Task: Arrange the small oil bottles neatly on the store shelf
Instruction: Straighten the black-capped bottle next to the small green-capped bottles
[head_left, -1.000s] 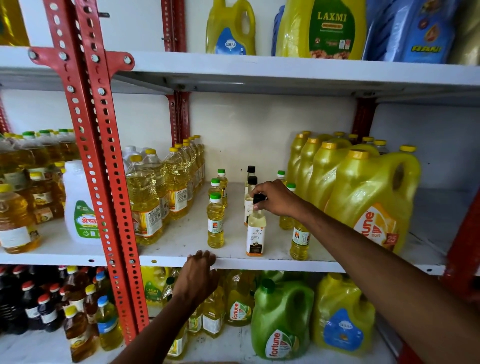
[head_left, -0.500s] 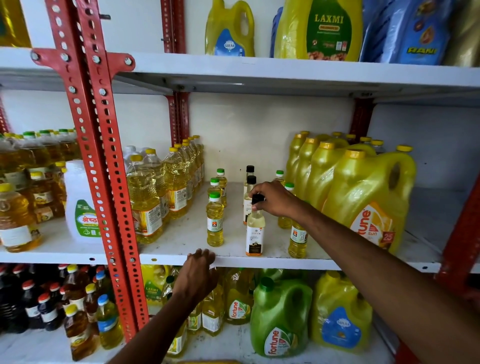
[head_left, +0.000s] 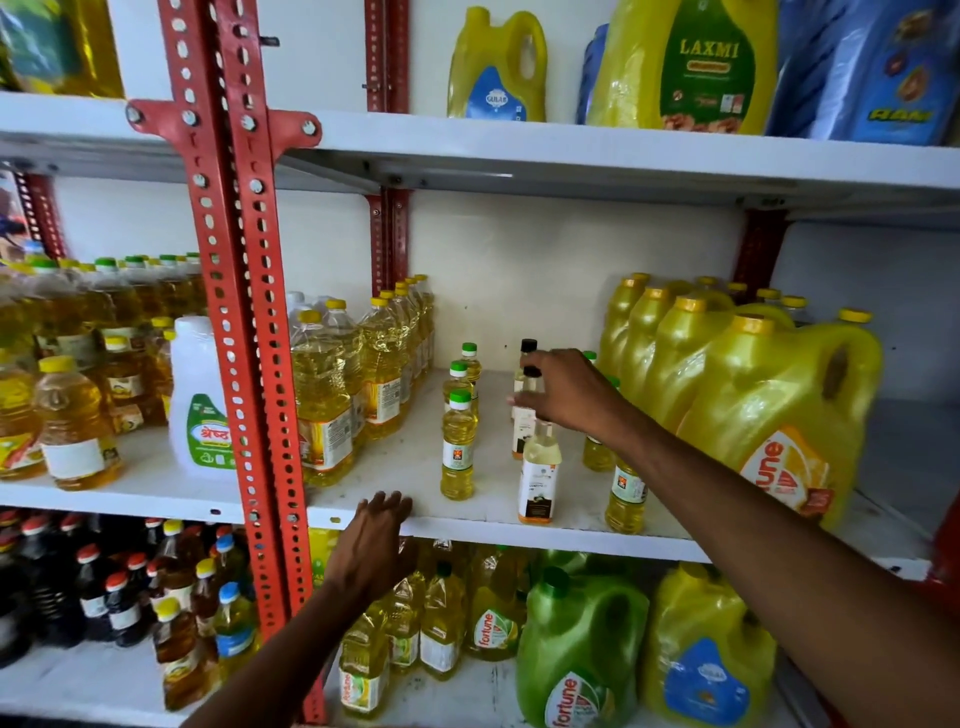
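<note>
Small oil bottles on the middle shelf (head_left: 363, 478) of a red-framed store rack. Landmark: the front white-labelled bottle (head_left: 539, 473), standing upright near the shelf's front edge; its cap is hidden behind the right hand. Directly behind it stand two more black-capped bottles, the middle bottle (head_left: 523, 431) and the rear bottle (head_left: 528, 351), forming a file toward the back wall. To the left of the landmark, three green-capped bottles (head_left: 457, 447) stand upright in a second file, apart from it. To its right, a small yellow bottle (head_left: 625, 493) stands just beside the arm, with others partly hidden behind.

The right hand (head_left: 563, 395) reaches in from the right, above the landmark bottle's neck. Its fingers (head_left: 524, 400) are loosely spread and curved downward around the neck of the middle bottle; whether they actually grip it cannot be told. The left hand (head_left: 376, 540) lies left of and below the landmark, fingers extended and close together, tips resting on the shelf's front lip, holding nothing.

Farther right of the landmark stand large yellow jugs (head_left: 769, 410); farther left, tall clear oil bottles (head_left: 324, 405).
</note>
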